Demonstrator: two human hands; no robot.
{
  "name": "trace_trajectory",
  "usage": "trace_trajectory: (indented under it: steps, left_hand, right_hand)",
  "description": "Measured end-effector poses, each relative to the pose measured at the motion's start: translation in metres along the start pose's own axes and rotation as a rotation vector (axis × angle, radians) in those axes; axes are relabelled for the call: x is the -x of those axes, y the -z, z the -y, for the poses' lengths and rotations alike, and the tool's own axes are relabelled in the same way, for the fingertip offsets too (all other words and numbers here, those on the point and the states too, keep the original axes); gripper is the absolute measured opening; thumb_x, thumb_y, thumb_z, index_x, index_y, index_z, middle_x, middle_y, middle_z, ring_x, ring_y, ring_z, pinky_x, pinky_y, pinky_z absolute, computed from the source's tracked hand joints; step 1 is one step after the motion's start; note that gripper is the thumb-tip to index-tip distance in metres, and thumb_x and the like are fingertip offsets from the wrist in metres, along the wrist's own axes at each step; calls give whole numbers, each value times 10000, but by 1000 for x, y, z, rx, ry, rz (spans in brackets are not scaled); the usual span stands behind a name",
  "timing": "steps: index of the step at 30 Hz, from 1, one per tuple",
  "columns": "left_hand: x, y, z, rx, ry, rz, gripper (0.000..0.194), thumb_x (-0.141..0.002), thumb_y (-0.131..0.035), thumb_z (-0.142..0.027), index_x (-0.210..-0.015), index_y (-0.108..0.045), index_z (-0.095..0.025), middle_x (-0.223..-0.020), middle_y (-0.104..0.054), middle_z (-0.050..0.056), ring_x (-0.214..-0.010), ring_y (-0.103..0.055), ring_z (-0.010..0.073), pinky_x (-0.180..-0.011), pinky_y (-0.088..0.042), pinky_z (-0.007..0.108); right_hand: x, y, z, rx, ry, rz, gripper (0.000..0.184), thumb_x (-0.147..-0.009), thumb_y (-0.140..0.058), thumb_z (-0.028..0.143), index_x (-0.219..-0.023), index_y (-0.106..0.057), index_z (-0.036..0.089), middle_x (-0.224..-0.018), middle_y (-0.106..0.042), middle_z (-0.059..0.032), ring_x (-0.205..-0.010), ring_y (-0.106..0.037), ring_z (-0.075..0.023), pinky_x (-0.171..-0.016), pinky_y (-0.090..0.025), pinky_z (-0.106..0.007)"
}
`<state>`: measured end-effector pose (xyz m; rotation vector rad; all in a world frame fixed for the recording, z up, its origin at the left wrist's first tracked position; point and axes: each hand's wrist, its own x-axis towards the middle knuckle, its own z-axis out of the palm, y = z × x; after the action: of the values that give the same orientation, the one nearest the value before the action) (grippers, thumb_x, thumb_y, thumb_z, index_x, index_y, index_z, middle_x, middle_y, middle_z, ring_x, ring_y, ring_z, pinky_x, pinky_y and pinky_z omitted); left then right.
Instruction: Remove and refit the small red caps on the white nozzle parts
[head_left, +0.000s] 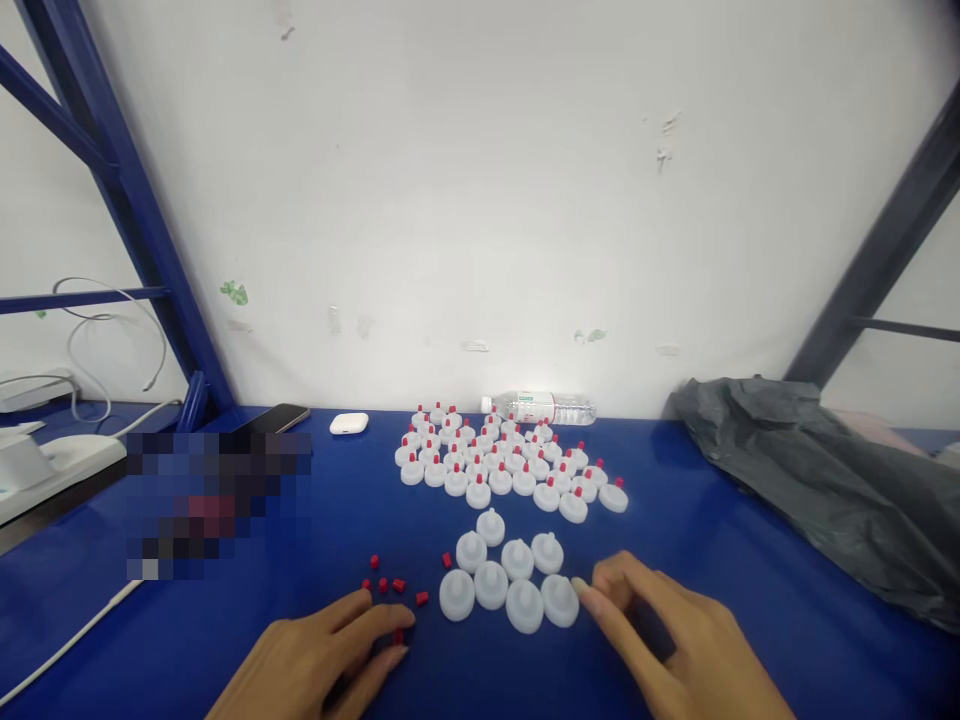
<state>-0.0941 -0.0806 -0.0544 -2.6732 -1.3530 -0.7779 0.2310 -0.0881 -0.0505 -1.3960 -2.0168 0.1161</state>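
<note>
My left hand (330,655) rests on the blue table (750,590), fingers curled in a pinch around a small red cap (398,636) at its fingertips. Several loose red caps (390,583) lie just beyond it. My right hand (667,635) lies beside a cluster of white plastic lids without red tips (510,580), its fingers bent and its fingertip touching the nearest lid (561,600); nothing shows in its grip. Farther back sits a larger group of white lids with red tips (502,460).
A water bottle (544,407) lies against the white wall. White earbuds case (349,423) and a phone (274,418) sit back left. A crumpled dark plastic bag (817,470) fills the right. White cables (67,640) and a power strip (52,465) lie left, blue frame posts (142,230) behind.
</note>
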Motion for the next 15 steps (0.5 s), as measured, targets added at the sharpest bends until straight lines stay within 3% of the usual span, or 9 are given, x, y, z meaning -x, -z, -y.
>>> trace_trajectory:
  steps: [2,4,10,13,15]
  left_hand:
    - [2,-2,2,-22,41,-7,230,-951,-530,-357,-1089,-712,-329,-925,-775,-29,-720,-757,127,-643,-568,120]
    - [3,-3,3,-24,87,13,250,-955,-517,-369,-1117,-702,-321,-948,-775,-25,-738,-757,133,-657,-573,133]
    - [5,-3,0,53,209,106,291,-972,-487,-399,-1201,-653,-333,-820,-741,-53,-650,-714,118,-658,-554,153]
    - [5,-3,-1,86,244,134,316,-974,-482,-405,-1245,-628,-338,-798,-724,-50,-648,-698,120,-629,-523,160]
    - [6,-3,0,106,269,163,320,-977,-474,-409,-1244,-630,-326,-757,-704,-49,-633,-685,118,-627,-506,163]
  right_hand:
    - [-1,3,4,-5,48,68,311,-1013,-452,391,-789,-628,264,-739,-689,37,-671,-689,-124,-647,-559,-186]
    - [-3,5,8,7,112,100,280,-1012,-458,363,-849,-665,272,-823,-715,26,-766,-713,-134,-722,-573,-193]
    - [-2,1,-4,110,96,24,258,-1020,-431,349,-1003,-677,273,-1002,-724,-12,-897,-718,-152,-795,-590,-217]
    - [-5,-3,-18,255,80,-86,313,-993,-465,437,-1190,-640,268,-1233,-669,-62,-1099,-672,-233,-909,-590,-348]
    - [-10,-6,-24,342,100,-120,454,-974,-479,494,-1366,-545,274,-1442,-538,-77,-1299,-543,-298,-1012,-537,-452]
